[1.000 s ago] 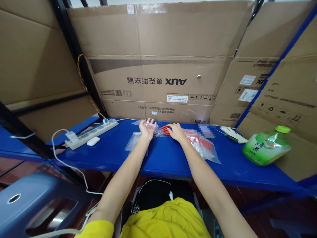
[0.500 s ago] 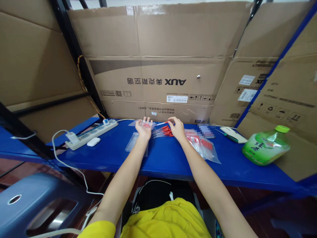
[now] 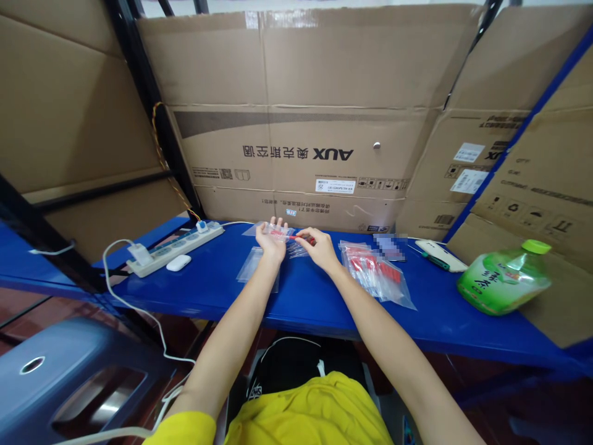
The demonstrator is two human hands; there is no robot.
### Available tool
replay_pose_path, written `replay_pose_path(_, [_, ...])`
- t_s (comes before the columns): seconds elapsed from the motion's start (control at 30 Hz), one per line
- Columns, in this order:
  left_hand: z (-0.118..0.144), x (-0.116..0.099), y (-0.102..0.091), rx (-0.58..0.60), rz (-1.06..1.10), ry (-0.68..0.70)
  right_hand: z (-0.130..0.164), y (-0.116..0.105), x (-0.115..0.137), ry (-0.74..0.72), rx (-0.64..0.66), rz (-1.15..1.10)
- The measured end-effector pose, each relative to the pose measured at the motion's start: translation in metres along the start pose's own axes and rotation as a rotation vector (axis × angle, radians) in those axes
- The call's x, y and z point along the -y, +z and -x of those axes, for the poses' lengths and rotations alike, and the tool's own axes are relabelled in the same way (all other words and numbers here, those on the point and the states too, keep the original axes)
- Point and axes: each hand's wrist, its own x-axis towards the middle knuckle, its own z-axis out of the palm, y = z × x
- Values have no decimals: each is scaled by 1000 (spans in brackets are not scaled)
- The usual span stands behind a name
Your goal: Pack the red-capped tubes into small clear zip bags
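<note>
Hands are positioned together over the far edge of the blue shelf (image 3: 306, 296). A small clear bag (image 3: 277, 232) is held in the left hand (image 3: 271, 242), palm up, with the fingers spread and lightly curled under the plastic. A thin red-tipped piece (image 3: 296, 237) is pinched between the thumb and fingertips of the right hand (image 3: 319, 248), its tip placed at the mouth of the bag. More empty clear bags (image 3: 252, 270) are laid flat on the shelf just left of the left wrist. A filled packet of red pieces (image 3: 375, 275) is laid to the right of the right hand, close by but apart from it. Behind the hands, a cardboard carton (image 3: 301, 154) is stood upside down; the brand "AUX" is printed on it inverted, followed by Chinese characters, and a white label marked "25" is fixed below. A white power strip (image 3: 178, 247) and a white earbud case (image 3: 178, 262) are placed at the left. A green bottle (image 3: 503, 281) with Chinese lettering is laid on its side at the right
</note>
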Motion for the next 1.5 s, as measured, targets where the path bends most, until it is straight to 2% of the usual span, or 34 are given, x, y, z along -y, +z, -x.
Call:
replay_pose_path(0.17, [11, 13, 3, 88, -74, -49, 3, 14, 1, 0, 38, -44])
replay_pose_path(0.33, [16, 18, 5, 147, -109, -103, 3, 15, 0, 52, 26, -35])
replay_pose_path(0.47, [19, 22, 6, 190, -164, -131, 3, 12, 2, 95, -28, -51])
replay_pose_path(0.67, [20, 25, 5, 254, -230, -189, 3, 11, 1, 160, -103, 78])
replay_pose_path(0.97, [23, 27, 6, 204, -176, -217, 2, 11, -3, 217, -101, 155])
replay_pose_path(1.07, [20, 26, 5, 173, -166, -219, 1, 8, -4, 193, -45, 159])
replay_pose_path(1.23, [11, 17, 0, 107, -126, -149, -4, -15, -11, 139, 78, 318])
replay_pose_path(1.37, [5, 11, -2, 50, -112, -108, -5, -38, -19, 162, 179, 509])
replay_pose_path(1.5, [3, 10, -2, 32, -111, -93, -3, -48, -29, 180, 243, 590])
